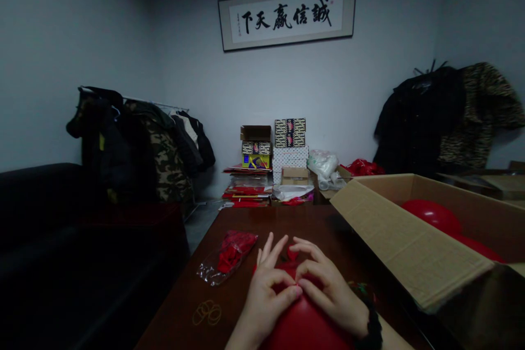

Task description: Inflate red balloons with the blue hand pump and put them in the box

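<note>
A large inflated red balloon sits low in front of me at the table's near side. My left hand has thumb and index finger closed in a pinch at the balloon's neck, with its other fingers raised. From the other side, my right hand pinches the same spot, and the fingertips of both hands nearly meet. A small red piece shows behind the fingers, its kind unclear. Left of my hands lie several thin rubber bands and a clear plastic bag with red contents.
An open cardboard box holding red balloons stands at the right. The brown table extends forward to stacked boxes and red packets. A dark sofa is at the left. Small green-red bits lie beside my right wrist.
</note>
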A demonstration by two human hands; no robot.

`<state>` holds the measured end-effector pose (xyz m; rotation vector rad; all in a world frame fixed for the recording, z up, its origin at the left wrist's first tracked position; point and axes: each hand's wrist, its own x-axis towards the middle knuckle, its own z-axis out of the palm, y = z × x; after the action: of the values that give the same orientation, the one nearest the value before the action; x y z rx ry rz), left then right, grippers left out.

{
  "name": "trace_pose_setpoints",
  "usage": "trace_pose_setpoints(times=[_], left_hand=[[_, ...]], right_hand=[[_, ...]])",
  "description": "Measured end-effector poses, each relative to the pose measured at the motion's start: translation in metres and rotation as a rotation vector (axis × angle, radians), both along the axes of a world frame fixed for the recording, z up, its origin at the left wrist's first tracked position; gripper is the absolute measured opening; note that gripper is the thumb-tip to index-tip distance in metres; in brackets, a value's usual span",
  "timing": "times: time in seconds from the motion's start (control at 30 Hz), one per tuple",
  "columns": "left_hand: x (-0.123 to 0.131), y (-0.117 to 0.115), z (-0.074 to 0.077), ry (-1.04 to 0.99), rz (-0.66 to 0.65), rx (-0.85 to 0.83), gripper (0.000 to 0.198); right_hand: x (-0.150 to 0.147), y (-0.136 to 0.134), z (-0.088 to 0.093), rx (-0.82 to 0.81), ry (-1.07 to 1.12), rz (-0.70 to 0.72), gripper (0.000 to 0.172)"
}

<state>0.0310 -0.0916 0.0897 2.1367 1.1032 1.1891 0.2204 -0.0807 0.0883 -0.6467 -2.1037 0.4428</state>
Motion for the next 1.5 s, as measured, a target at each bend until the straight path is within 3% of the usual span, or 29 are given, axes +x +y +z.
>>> trace_pose_setpoints(times=[0.13,0.27,0.47,0.57,0.67,0.8,1.0,1.17,1.33,1.5], left_hand=[[-0.003,0.003,0.000,-0.066,-0.074,-0.073,0.022],[-0.004,0.005,0.000,-0.116,-0.133,-0.125,0.019],[-0.004,0.005,0.001,-0.146,-0.139,-0.145,0.018],[-0.005,0.007,0.003,-0.158,-0.156,-0.171,0.018],[-0.007,0.008,0.003,-0.129,-0.168,-0.208,0.016],[-0.008,0.006,0.005,-0.130,-0.234,-0.269,0.016],[-0.009,0.005,0.008,-0.238,-0.356,-0.320,0.020],[-0.011,0.006,0.003,-0.262,-0.344,-0.380,0.021],[-0.007,0.004,-0.003,-0.293,-0.308,-0.332,0.022],[-0.001,0.003,-0.003,-0.305,-0.248,-0.322,0.023]], right_hand=[[-0.001,0.003,-0.001,0.029,0.016,0.046,0.021],[0.000,0.003,0.001,0.088,-0.014,0.034,0.011],[-0.002,-0.007,-0.002,-0.082,-0.024,0.061,0.013],[-0.001,-0.006,-0.002,-0.043,-0.009,0.056,0.018],[0.001,-0.001,0.004,0.046,-0.008,0.056,0.012],[0.003,0.003,0.016,0.025,-0.138,0.101,0.007],[-0.002,-0.001,0.017,-0.014,-0.080,0.120,0.018],[-0.007,-0.008,0.011,0.022,-0.033,0.074,0.012],[-0.011,-0.016,0.003,-0.093,0.064,0.028,0.012],[-0.018,-0.018,-0.006,-0.020,0.176,-0.080,0.016]])
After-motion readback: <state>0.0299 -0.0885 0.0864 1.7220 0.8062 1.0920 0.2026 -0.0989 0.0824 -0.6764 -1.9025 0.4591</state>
